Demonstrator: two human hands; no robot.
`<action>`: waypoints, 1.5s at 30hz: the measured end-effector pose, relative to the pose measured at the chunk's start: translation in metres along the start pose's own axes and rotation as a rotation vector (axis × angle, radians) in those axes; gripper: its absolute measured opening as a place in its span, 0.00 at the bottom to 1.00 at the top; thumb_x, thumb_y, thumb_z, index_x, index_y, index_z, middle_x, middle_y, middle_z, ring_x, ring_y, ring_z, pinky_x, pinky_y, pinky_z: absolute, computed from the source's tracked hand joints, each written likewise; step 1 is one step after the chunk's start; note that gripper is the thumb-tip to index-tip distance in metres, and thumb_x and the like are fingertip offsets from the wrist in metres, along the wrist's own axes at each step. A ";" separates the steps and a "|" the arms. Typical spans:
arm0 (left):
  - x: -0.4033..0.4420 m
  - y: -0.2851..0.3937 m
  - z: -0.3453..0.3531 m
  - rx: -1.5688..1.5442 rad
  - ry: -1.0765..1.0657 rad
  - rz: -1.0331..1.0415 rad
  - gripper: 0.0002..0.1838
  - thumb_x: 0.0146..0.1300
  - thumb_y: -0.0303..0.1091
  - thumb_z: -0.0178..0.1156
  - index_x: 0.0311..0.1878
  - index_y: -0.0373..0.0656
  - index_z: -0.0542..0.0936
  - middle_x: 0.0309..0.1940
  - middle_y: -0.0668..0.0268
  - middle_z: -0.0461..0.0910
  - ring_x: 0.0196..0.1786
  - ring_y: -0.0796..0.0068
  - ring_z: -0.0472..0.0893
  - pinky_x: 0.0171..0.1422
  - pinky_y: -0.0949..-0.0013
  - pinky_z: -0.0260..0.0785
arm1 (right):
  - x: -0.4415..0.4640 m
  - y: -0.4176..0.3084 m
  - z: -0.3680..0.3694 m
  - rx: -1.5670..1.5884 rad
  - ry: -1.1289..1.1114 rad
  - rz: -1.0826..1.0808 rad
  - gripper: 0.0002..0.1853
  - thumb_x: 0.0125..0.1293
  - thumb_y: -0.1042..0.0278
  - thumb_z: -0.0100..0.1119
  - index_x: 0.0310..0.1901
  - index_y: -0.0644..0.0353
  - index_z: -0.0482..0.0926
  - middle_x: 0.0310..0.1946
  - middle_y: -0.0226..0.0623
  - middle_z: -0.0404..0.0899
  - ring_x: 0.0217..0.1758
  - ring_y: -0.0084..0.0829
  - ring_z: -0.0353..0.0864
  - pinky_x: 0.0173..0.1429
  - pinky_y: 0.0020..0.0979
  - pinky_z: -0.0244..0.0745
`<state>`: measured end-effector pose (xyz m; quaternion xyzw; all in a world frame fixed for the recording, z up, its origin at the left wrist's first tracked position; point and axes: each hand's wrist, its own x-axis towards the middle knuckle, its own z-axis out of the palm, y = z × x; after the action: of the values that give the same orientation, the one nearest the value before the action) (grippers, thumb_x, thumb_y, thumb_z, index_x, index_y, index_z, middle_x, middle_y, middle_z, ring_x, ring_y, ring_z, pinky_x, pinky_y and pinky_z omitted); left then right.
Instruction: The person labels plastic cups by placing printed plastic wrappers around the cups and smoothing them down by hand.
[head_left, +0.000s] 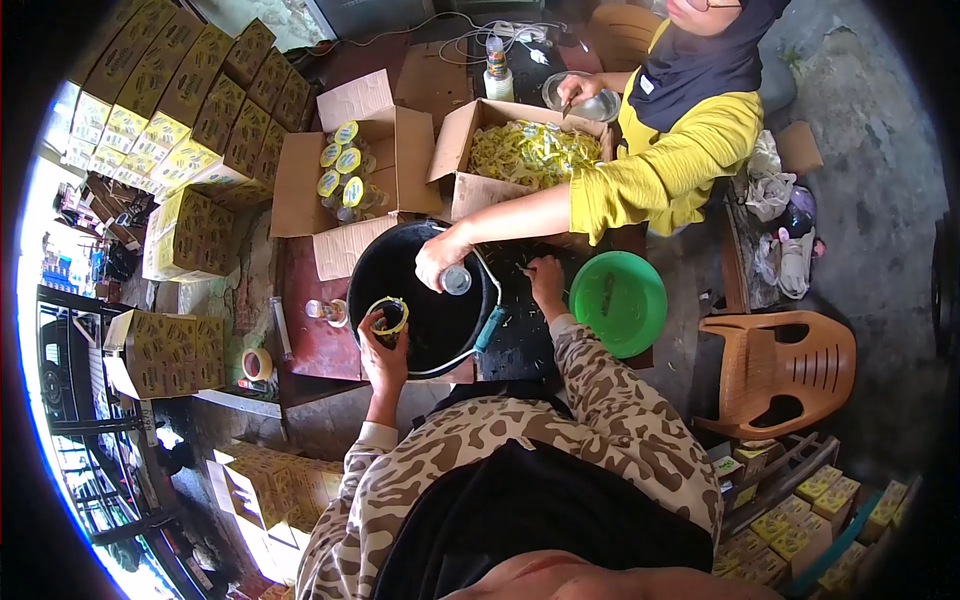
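Note:
My left hand (385,345) is wrapped round a plastic cup (391,314) with a yellow rim, at the left side of the black bucket (365,262). My right hand (546,283) is closed over the dark tabletop, between the bucket and the green basin (646,300). Its fingers pinch something thin and small that I cannot make out. Across from me, a co-worker's hand (440,258) reaches over the bucket with a clear cup (456,280). A blue-green grip (491,328) sits on the bucket's wire handle.
Lidded cups (348,160) stand in an open carton (298,185). Yellow strips (520,152) fill another carton (455,140). The co-worker's other hand (578,90) is by a clear bowl (603,106). Stacked boxes (180,90) rise at left; a brown chair (775,372) is at right.

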<state>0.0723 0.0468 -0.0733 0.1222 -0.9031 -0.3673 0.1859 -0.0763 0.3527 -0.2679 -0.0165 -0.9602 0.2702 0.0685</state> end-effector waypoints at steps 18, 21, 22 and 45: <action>0.001 -0.004 0.001 0.050 0.013 -0.012 0.29 0.60 0.35 0.72 0.61 0.42 0.70 0.54 0.54 0.77 0.56 0.50 0.79 0.62 0.53 0.71 | 0.124 -0.055 -0.051 0.289 0.589 -0.236 0.12 0.63 0.67 0.64 0.47 0.59 0.79 0.47 0.44 0.79 0.56 0.49 0.76 0.60 0.46 0.72; -0.001 0.003 0.002 0.072 0.028 0.017 0.29 0.60 0.35 0.72 0.61 0.42 0.70 0.54 0.54 0.77 0.57 0.50 0.79 0.62 0.54 0.71 | 0.144 -0.023 -0.072 0.218 0.509 -0.269 0.14 0.63 0.67 0.64 0.50 0.60 0.78 0.50 0.47 0.78 0.57 0.51 0.75 0.61 0.47 0.70; -0.002 0.001 0.002 0.072 0.027 0.015 0.29 0.60 0.35 0.72 0.61 0.42 0.70 0.54 0.54 0.77 0.57 0.50 0.79 0.62 0.54 0.71 | 0.146 -0.012 -0.075 0.190 0.466 -0.275 0.15 0.63 0.68 0.64 0.51 0.60 0.78 0.50 0.48 0.78 0.57 0.52 0.75 0.62 0.47 0.70; -0.002 -0.002 0.007 0.032 0.098 -0.051 0.31 0.62 0.37 0.72 0.64 0.42 0.69 0.56 0.56 0.79 0.57 0.53 0.80 0.61 0.55 0.73 | -0.092 0.122 -0.115 -0.332 -0.304 0.277 0.50 0.61 0.43 0.70 0.79 0.52 0.53 0.78 0.50 0.52 0.81 0.52 0.50 0.78 0.63 0.49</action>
<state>0.0711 0.0501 -0.0801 0.1660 -0.8954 -0.3508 0.2183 0.0301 0.5098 -0.2456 -0.1178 -0.9792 0.1153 -0.1179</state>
